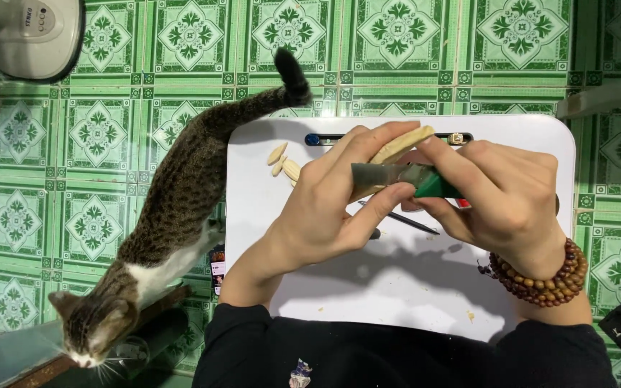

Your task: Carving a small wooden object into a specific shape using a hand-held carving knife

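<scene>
My left hand (332, 197) grips a pale wooden piece (402, 144) above a small white table (411, 287). A knife with a green handle (436, 185) is in my right hand (501, 197), its grey blade (382, 173) lying across the wood under my left thumb. My right wrist wears a brown bead bracelet (544, 276). Several pale wood pieces (283, 164) lie on the table to the left of my hands. A thin dark pencil-like stick (407, 221) lies on the table under my hands.
A tabby cat (167, 223) stands on the green patterned tile floor (95, 129) along the table's left edge, tail over the table's far corner. A white fan base (34, 36) is at top left. A wooden board (605, 97) sits at top right.
</scene>
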